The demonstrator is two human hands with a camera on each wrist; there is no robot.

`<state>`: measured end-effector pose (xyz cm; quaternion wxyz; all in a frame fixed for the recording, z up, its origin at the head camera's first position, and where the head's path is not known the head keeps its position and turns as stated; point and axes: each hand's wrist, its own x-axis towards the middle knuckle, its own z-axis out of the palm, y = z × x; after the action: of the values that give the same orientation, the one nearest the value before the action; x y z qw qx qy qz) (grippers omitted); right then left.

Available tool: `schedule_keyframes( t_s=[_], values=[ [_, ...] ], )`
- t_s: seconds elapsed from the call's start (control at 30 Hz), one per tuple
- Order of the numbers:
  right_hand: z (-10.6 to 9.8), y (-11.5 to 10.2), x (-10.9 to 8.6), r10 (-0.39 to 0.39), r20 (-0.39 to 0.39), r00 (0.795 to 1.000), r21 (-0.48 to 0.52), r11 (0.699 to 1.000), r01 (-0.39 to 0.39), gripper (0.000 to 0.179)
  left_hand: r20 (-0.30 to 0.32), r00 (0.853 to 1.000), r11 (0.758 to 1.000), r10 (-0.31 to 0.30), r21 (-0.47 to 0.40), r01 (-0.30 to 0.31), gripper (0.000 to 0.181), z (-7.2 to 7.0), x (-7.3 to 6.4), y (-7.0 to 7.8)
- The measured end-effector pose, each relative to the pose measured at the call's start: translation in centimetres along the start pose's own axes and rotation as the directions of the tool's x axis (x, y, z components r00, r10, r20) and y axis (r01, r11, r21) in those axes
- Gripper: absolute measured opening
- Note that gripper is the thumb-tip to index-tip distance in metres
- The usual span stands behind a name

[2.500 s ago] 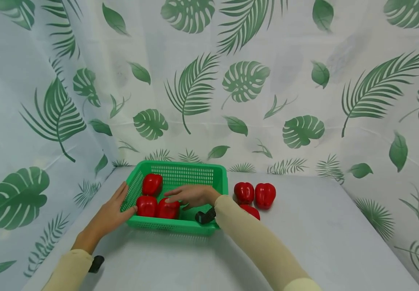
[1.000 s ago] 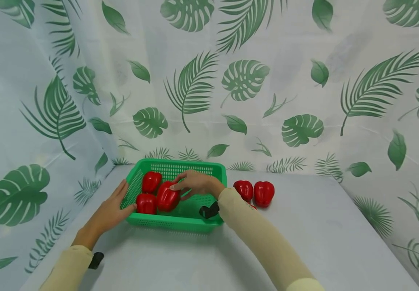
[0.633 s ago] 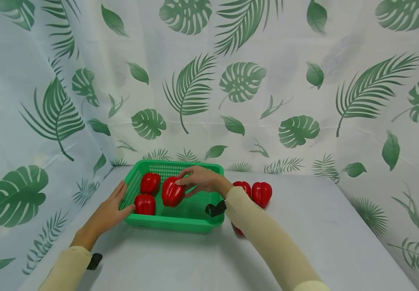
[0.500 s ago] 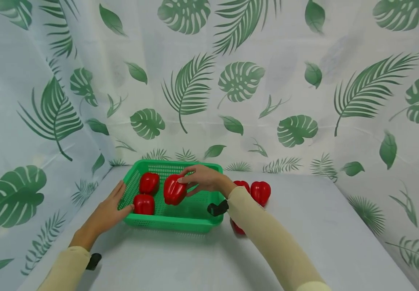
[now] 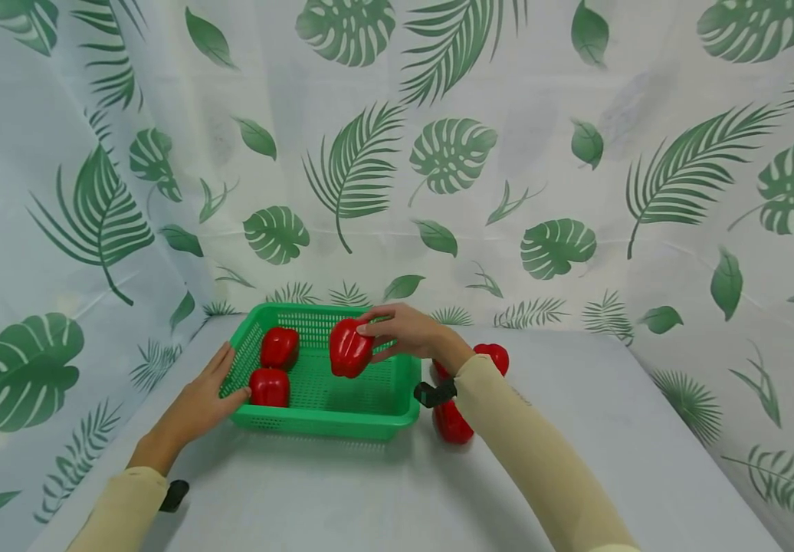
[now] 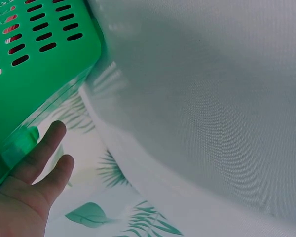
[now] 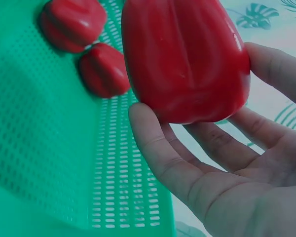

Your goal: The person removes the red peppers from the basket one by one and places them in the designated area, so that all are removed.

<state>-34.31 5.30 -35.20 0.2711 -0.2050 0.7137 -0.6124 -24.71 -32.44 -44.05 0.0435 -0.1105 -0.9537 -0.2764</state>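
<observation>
A glossy red bell pepper [image 5: 350, 349] is held up over the green basket [image 5: 321, 420] by my right hand [image 5: 407, 330]. In the right wrist view, the thumb and fingers hold this bell pepper [image 7: 185, 59] around its sides and end. My left hand [image 5: 197, 412] rests at the basket's left side, its thumb over the rim near a pepper. The left wrist view shows straight fingers [image 6: 52, 177] beside the basket wall [image 6: 44, 74]. Two more red bell peppers [image 5: 280, 347] lie along the basket's left end.
Right of the basket, on the white table [image 5: 314, 498], lies a red bell pepper [image 5: 454, 423]. Another pepper [image 5: 492, 356] and part of a third show behind the right forearm. A leaf-print curtain [image 5: 466, 230] hangs at the back and sides.
My right hand has gripped one bell pepper from the basket's front row, lifted it and moved it right. My left hand has kept its place at the basket's left side.
</observation>
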Motion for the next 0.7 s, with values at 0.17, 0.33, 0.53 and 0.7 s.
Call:
schedule_keyframes(
  t_s=[0.17, 0.33, 0.53, 0.7],
  values=[
    [-1.1, -0.1, -1.1, -0.011, -0.043, 0.999, 0.005, 1.0, 0.012, 0.039, 0.006, 1.0, 1.0, 0.0, 0.008, 0.0, 0.093, -0.2, 0.0, 0.0],
    [-2.1, -0.4, -2.2, -0.017, -0.075, 0.997, -0.001, 1.0, 0.017, 0.043, -0.001, 1.0, 1.0, 0.003, 0.009, -0.003, 0.093, -0.6, 0.1, 0.0],
    [-3.3, -0.1, -3.8, -0.008, -0.121, 0.993, -0.002, 1.0, 0.008, 0.046, 0.003, 1.0, 1.0, 0.007, -0.009, -0.007, 0.093, -0.5, 0.5, 0.2],
    [-3.8, 0.2, -4.7, -0.008, -0.127, 0.992, 0.003, 1.0, 0.009, 0.049, 0.002, 1.0, 1.0, 0.002, -0.012, -0.002, 0.093, -0.3, 0.2, 0.0]
  ],
)
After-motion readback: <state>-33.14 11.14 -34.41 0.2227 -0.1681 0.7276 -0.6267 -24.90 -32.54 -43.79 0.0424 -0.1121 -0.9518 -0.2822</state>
